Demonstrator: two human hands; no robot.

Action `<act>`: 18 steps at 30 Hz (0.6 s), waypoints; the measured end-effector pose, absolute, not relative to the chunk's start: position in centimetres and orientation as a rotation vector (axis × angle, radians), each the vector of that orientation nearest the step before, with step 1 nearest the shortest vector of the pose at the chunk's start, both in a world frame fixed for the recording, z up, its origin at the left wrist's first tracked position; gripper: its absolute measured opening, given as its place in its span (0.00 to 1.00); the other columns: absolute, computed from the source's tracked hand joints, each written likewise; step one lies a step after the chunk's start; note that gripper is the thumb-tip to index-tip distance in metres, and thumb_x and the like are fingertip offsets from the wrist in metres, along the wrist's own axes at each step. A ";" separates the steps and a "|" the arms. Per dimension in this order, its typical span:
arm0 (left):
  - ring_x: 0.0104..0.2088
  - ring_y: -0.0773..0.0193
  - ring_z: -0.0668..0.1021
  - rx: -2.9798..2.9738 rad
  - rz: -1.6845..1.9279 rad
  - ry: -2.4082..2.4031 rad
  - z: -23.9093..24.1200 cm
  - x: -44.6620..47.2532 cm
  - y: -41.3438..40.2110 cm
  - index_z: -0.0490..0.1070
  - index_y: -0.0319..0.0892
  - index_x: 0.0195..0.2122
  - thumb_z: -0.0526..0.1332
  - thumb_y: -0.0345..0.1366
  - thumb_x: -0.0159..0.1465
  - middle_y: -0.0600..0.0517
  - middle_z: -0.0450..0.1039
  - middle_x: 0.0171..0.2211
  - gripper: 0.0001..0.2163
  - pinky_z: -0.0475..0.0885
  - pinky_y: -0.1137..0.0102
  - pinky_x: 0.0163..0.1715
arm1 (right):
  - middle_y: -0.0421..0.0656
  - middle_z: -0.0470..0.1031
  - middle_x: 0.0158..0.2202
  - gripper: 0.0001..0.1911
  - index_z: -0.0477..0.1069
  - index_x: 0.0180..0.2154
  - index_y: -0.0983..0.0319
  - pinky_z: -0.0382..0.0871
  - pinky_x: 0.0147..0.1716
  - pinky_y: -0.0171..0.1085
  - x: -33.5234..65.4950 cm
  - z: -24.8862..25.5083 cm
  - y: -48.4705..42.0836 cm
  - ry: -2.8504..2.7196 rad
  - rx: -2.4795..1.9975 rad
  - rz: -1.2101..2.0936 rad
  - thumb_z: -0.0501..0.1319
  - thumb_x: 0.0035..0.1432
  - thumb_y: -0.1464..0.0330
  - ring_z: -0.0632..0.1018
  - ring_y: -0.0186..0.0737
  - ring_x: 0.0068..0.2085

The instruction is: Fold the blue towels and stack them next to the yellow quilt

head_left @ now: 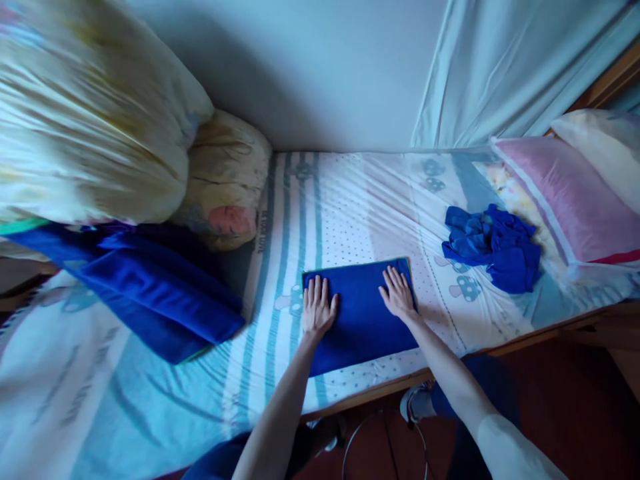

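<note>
A blue cloth [363, 320] lies flat on the bed as a neat rectangle, with a thin green edge showing along its far side. My left hand [319, 305] rests palm down on its left part, fingers stretched forward. On the far right corner of the same cloth, my right hand [399, 291] is spread flat, thumb apart. Neither hand grips anything. To the right of my hands sits a crumpled blue cloth [513, 247]. Another blue cloth [165, 293] with a green edge lies loosely folded at the left.
The bed [345, 200] has a patterned white and blue sheet and a wooden front edge. Stuffed, pale bundles [100, 120] stand at the left against the wall. A pink pillow [575, 193] lies at the right end, below a pale curtain [500, 73].
</note>
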State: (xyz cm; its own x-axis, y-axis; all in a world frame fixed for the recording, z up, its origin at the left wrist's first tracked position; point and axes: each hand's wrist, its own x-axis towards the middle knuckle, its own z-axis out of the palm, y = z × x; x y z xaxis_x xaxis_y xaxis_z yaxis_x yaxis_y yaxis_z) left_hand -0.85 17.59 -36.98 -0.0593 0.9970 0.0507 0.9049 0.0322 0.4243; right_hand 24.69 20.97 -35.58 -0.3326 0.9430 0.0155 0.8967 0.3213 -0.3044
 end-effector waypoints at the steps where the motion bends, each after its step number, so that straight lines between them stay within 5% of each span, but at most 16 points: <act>1: 0.75 0.46 0.47 1.931 0.514 2.074 -37.3 -1.7 17.7 0.52 0.33 0.72 0.48 0.47 0.71 0.38 0.47 0.74 0.32 0.47 0.46 0.72 | 0.49 0.50 0.75 0.33 0.49 0.73 0.65 0.43 0.72 0.49 25.7 -35.6 21.3 -2.354 -1.750 0.338 0.45 0.74 0.58 0.52 0.46 0.74; 11: 0.75 0.45 0.43 1.894 0.520 2.134 -36.1 -0.7 19.4 0.49 0.27 0.72 0.47 0.44 0.72 0.34 0.41 0.74 0.32 0.45 0.44 0.72 | 0.55 0.45 0.75 0.36 0.41 0.73 0.72 0.38 0.72 0.56 26.3 -35.4 24.1 -2.247 -1.919 0.268 0.44 0.74 0.59 0.47 0.51 0.75; 18: 0.75 0.49 0.46 2.003 0.490 1.917 -36.7 3.9 12.3 0.48 0.36 0.74 0.47 0.40 0.72 0.41 0.46 0.74 0.30 0.43 0.46 0.73 | 0.48 0.46 0.75 0.36 0.37 0.75 0.65 0.43 0.73 0.50 23.9 -35.6 16.1 -2.430 -1.683 0.398 0.46 0.73 0.60 0.49 0.45 0.75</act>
State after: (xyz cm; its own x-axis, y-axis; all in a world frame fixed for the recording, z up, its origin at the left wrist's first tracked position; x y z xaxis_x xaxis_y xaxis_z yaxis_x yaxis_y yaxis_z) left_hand 3.92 12.26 -36.74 0.0383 0.9990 0.0227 0.8873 -0.0444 0.4590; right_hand 23.92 16.13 -35.60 -0.3546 0.9348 -0.0206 0.8926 0.3319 -0.3052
